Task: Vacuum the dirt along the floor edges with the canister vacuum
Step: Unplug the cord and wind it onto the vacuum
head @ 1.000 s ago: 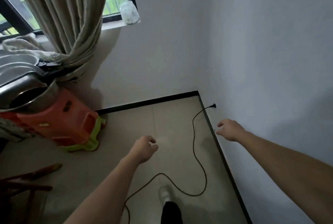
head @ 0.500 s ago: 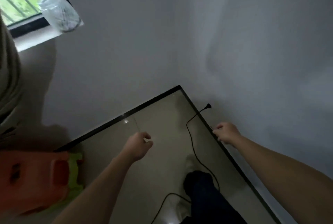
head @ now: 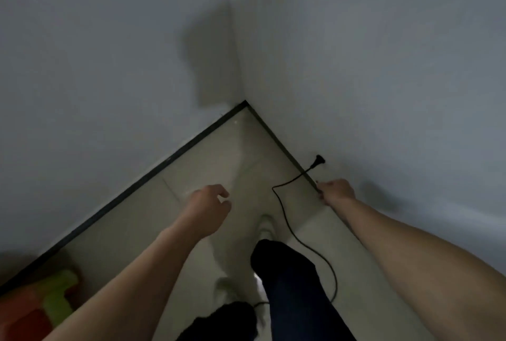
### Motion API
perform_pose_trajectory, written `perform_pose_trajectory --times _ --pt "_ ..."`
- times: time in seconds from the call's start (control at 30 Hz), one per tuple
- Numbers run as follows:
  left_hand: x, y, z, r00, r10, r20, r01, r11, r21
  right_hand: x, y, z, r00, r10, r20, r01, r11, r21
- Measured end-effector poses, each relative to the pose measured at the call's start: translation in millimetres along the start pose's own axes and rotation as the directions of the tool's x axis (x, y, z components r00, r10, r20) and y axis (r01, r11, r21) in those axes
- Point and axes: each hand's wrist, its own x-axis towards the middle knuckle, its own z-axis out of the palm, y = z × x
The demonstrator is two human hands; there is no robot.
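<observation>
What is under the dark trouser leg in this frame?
A pale shoe pokes out below the leg, on the floor. The black cord curves past and passes behind the leg; where it runs from there is covered.

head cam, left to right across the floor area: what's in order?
Orange and green stool → left hand → light shoe → right hand. Left out: the black cord and its plug, which overlap the right hand's span.
</observation>
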Motion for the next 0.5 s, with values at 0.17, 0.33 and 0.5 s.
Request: perform_pose_trajectory --times 0.17,0.33,0.5 --pt "90 -17 20 0.993 0.043 0.107 -0.051 0.996 0.073 67 -28 38 0.991 0.124 -0.042 -0.115 0.977 0.181" --pt "177 -38 50 0.972 0.073 0.223 -0.103 0.986 0.127 127 -31 74 0.956 0.281 -0.084 -0.212 0.861 0.463" --pt "234 -62 67 0.944 0.119 0.307 -0.185 0.963 0.196 163 -38 97 0.903 0.422 -0.087 -0.226 0.636 0.738"
